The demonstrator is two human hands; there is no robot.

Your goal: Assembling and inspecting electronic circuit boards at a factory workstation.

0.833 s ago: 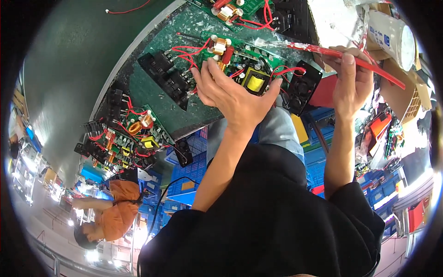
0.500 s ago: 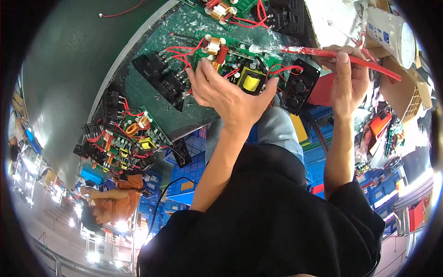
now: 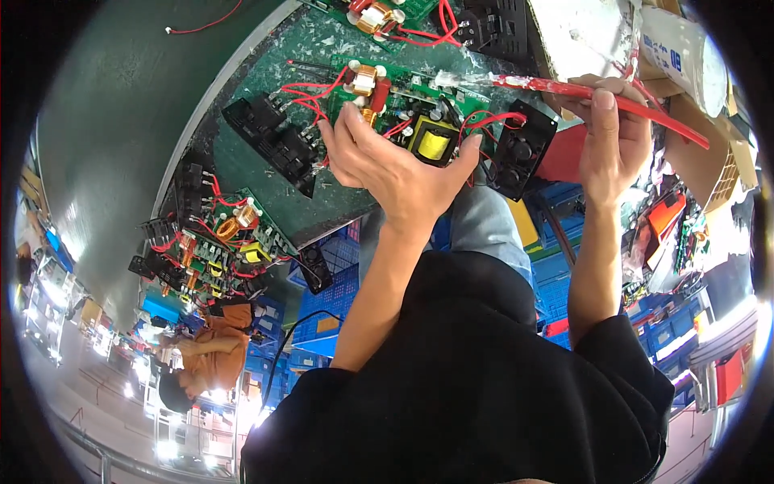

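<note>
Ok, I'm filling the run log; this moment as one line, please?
left hand: spread at board | right hand: holds red tool | tool tip: white-smeared, at board

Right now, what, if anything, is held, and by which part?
The right hand holds a long red tool about midway along its handle. The left hand is at the circuit board; whether it grips cannot be told.

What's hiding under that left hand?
A green circuit board peeks out past the left hand, with a yellow coil showing. Whatever the hand covers can't be seen.
</note>
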